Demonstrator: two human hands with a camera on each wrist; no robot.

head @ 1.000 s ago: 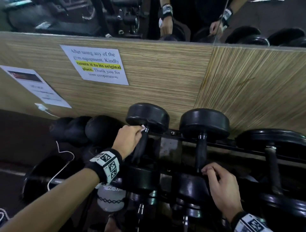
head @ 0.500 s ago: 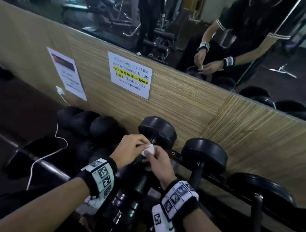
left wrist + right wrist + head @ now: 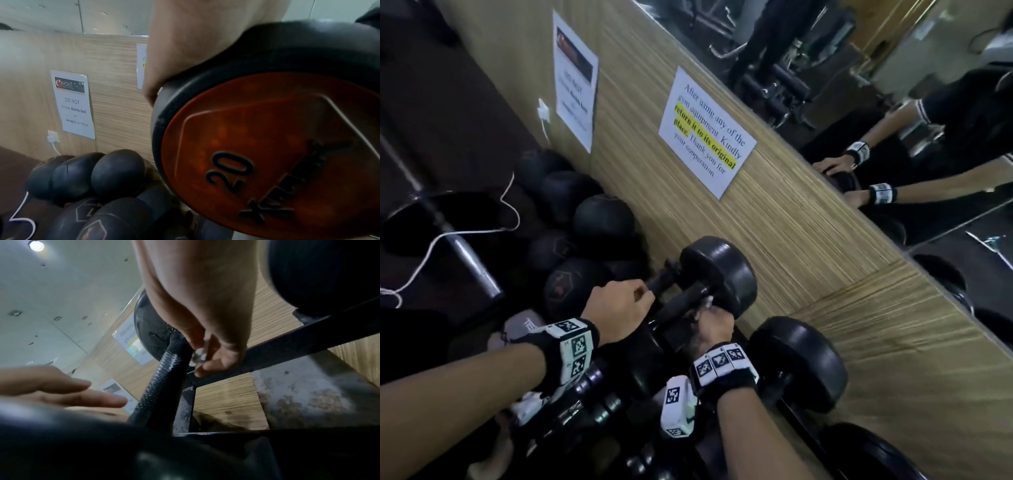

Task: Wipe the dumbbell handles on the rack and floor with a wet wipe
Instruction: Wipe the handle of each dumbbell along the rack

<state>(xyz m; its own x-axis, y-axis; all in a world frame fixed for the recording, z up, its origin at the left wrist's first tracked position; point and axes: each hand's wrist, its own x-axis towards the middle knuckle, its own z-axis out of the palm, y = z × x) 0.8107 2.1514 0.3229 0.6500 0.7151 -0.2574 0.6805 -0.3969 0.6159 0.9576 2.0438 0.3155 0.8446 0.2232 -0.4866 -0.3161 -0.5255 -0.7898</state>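
A black 20 dumbbell lies on the rack, its far head toward the wall and its knurled handle between my hands. My right hand pinches a crumpled wet wipe against the handle's far end, next to that head. The right wrist view shows the wipe between thumb and fingers of the right hand, touching the handle. My left hand rests on the near head, whose orange end cap fills the left wrist view. Its fingers lie straight.
A second black dumbbell sits on the rack to the right. Several round dumbbells are piled on the floor to the left, beside a barbell and a white cable. A wood-panel wall with notices stands behind.
The wipe has passed from my left hand to my right. The right hand now presses it on the handle by the far head; the left hand has drawn back onto the near head.
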